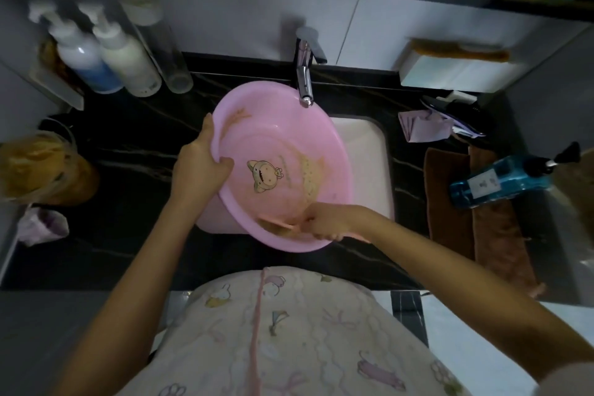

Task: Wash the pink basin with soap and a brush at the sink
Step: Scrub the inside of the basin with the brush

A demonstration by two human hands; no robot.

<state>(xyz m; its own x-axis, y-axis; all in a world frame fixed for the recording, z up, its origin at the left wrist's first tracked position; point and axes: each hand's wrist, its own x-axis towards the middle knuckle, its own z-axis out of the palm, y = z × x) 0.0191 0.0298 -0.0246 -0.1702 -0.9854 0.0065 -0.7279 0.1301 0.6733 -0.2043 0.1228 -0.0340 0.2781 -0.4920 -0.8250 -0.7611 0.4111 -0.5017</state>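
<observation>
Head view: I saw the pink basin (283, 151) tilted over the white sink (369, 164), its far rim just under the tap (305, 80), a cartoon sticker on its bottom facing the cam. My left hand (199, 164) was clamped on the basin's left rim, thumb inside, fingers behind. My right hand (328, 222) had its grip closed round the brush (279, 227), bristles touching the inner wall near the lower rim. On the dark desk (128, 145), two pump bottles (106, 51) stood at back left; a blue bottle (501, 180) lay on its side at right, on a brown towel (488, 228). Crumpled pink paper (421, 125) sat near the sink's right edge. Blurry overall, so I couldn't tell if suds were there.
</observation>
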